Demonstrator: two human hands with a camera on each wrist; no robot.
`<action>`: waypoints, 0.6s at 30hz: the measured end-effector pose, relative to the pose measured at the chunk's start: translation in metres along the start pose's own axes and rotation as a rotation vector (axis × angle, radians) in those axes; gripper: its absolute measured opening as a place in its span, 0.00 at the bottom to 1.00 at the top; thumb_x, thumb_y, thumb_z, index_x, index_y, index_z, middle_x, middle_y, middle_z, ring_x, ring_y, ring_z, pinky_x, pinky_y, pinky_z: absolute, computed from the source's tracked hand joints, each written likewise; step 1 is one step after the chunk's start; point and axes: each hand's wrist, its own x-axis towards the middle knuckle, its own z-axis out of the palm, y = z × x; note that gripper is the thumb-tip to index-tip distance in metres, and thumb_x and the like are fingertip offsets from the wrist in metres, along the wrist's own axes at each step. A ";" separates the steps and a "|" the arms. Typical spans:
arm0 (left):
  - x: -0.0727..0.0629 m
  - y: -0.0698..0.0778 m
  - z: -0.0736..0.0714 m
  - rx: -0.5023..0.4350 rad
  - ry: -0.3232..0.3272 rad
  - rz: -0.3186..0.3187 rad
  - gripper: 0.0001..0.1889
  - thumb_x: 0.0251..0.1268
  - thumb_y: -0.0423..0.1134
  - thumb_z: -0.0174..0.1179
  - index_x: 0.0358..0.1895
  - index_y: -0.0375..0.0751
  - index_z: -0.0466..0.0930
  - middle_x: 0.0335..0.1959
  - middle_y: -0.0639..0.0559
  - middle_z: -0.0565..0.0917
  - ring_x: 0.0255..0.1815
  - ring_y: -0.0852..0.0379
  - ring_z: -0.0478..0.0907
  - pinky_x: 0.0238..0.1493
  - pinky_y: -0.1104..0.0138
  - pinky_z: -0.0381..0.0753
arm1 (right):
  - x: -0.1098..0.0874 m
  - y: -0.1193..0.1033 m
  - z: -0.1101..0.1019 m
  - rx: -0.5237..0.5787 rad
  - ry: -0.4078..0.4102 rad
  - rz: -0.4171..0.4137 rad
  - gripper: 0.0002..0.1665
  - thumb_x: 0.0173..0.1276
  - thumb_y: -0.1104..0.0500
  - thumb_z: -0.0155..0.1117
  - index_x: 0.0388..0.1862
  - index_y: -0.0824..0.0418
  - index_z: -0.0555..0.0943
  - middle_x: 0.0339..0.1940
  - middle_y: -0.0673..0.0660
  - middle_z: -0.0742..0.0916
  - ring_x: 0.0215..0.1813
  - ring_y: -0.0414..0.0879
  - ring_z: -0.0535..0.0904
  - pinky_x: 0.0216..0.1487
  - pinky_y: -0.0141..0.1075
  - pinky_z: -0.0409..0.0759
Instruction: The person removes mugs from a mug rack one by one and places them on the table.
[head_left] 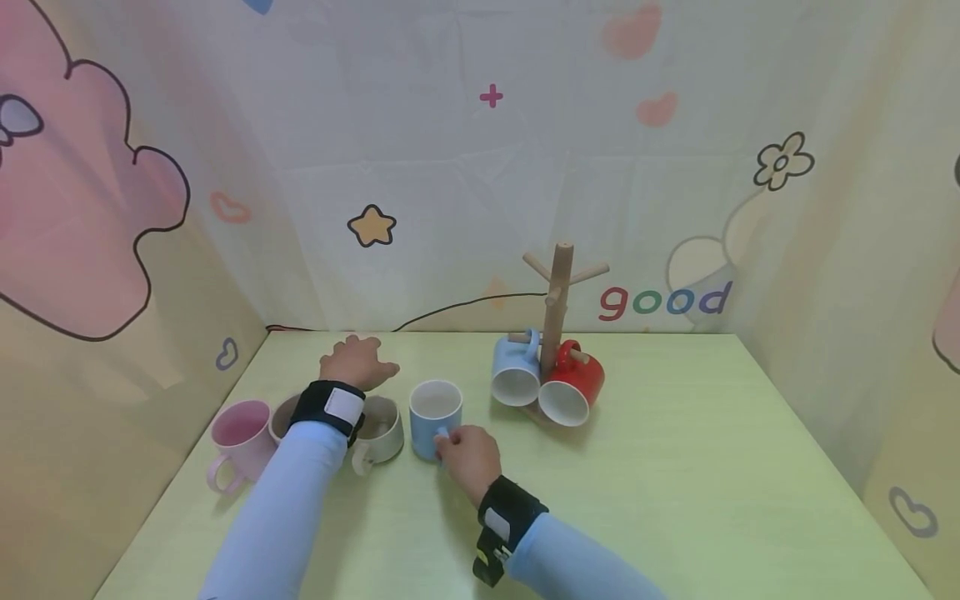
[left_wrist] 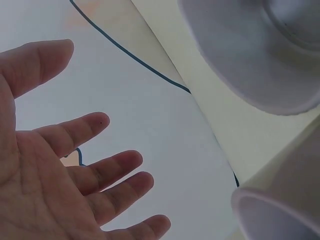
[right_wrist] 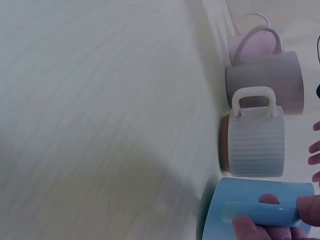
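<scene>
My right hand (head_left: 471, 462) pinches the handle of a light blue mug (head_left: 423, 427) that stands upright on the table, white inside. In the right wrist view, thumb and fingers close round that handle (right_wrist: 260, 213). My left hand (head_left: 356, 362) is held beyond the row of mugs, touching nothing, its fingers spread in the left wrist view. Left of the blue mug stands a ribbed off-white mug (head_left: 382, 437) with a brown base. Then come a greyish mug (right_wrist: 270, 80), mostly behind my left forearm in the head view, and a pink mug (head_left: 251, 450).
A wooden mug tree (head_left: 553, 325) stands at the back, right of centre. On its lower pegs hang another light blue mug (head_left: 510, 362) and a red mug (head_left: 591, 385), mouths tilted down. A printed curtain (head_left: 435, 167) borders the table (head_left: 690, 467) behind and at the sides.
</scene>
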 end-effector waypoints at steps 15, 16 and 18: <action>-0.004 0.008 0.001 -0.014 -0.007 0.031 0.33 0.68 0.52 0.56 0.70 0.34 0.68 0.64 0.29 0.70 0.64 0.30 0.66 0.59 0.37 0.66 | -0.003 0.006 0.021 0.071 -0.073 -0.124 0.07 0.65 0.65 0.63 0.33 0.69 0.85 0.28 0.54 0.82 0.32 0.46 0.72 0.33 0.36 0.69; -0.004 0.009 0.000 -0.015 -0.007 0.033 0.33 0.68 0.52 0.56 0.70 0.34 0.68 0.64 0.29 0.70 0.64 0.30 0.66 0.59 0.37 0.67 | -0.003 0.006 0.021 0.074 -0.087 -0.136 0.07 0.65 0.66 0.63 0.34 0.69 0.85 0.29 0.55 0.83 0.33 0.46 0.73 0.34 0.36 0.70; -0.003 0.009 0.001 -0.015 -0.009 0.034 0.33 0.68 0.52 0.55 0.70 0.35 0.68 0.65 0.29 0.70 0.65 0.30 0.66 0.59 0.37 0.67 | -0.003 0.006 0.020 0.052 -0.108 -0.171 0.07 0.64 0.68 0.62 0.36 0.70 0.86 0.31 0.57 0.85 0.35 0.47 0.74 0.37 0.38 0.72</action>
